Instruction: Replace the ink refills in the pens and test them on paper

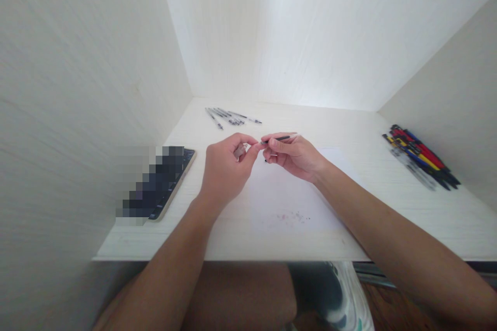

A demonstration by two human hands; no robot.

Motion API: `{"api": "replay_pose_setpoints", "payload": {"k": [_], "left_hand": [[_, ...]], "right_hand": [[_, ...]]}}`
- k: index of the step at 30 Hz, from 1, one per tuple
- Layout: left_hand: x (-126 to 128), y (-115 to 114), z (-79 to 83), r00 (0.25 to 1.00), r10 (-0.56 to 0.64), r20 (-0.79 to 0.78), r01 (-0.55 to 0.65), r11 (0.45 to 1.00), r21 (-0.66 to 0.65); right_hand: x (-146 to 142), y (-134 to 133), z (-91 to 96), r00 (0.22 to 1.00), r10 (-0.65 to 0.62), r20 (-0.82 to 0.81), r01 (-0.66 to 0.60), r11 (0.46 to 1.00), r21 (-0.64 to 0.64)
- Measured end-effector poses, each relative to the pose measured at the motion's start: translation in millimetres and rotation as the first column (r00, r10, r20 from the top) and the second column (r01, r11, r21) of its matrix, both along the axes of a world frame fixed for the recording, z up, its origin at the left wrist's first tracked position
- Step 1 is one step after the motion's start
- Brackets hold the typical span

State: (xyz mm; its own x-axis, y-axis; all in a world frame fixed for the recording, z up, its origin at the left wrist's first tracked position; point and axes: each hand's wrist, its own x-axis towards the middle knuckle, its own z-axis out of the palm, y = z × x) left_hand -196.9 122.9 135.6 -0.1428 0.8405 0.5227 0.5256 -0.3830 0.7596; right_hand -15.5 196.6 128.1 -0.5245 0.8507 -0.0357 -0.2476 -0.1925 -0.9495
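Note:
In the middle of the desk, my right hand (295, 155) is closed on a thin pen refill (282, 138) with a dark ink section and a pale far end. Its tip points left. My left hand (227, 168) pinches at that tip with thumb and forefinger, and the two hands meet there. A clear plastic piece (240, 151) shows inside the curl of my left fingers; its exact kind is hidden. A small black bit (266, 161) shows beneath my right fingers. Under both hands lies a white sheet of paper (267, 196) with small scribbled marks near its front edge.
Several clear pens (229, 116) lie at the back left. On the right is a pile of pens (421, 158) in black, red, yellow, blue and clear. A phone (171, 183), partly blurred out, lies at the left. White panels (279, 31) enclose the desk's back and sides.

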Motion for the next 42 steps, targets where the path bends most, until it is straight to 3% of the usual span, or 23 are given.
{"api": "replay_pose_setpoints", "payload": {"k": [15, 28, 36, 42], "left_hand": [[-1, 1, -1.4, 0.999, -0.019, 0.026, 0.019, 1.0, -0.007], [-4, 5, -6.0, 0.998, 0.027, -0.052, -0.024, 0.998, 0.056], [-7, 8, -4.4, 0.993, -0.009, -0.118, 0.006, 1.0, -0.022], [-11, 9, -2.9, 0.994, -0.032, -0.107, 0.024, 0.997, -0.069]], "right_hand": [[-2, -1, -0.2, 1.0, 0.0, 0.013, -0.001, 0.999, 0.036], [-2, 0, 0.1, 0.999, -0.014, 0.051, 0.008, 0.993, 0.119], [1, 4, -4.6, 0.992, -0.009, 0.129, -0.017, 0.98, 0.198], [3, 6, 5.3, 0.98, -0.119, 0.158, 0.074, 0.962, 0.264]]}}
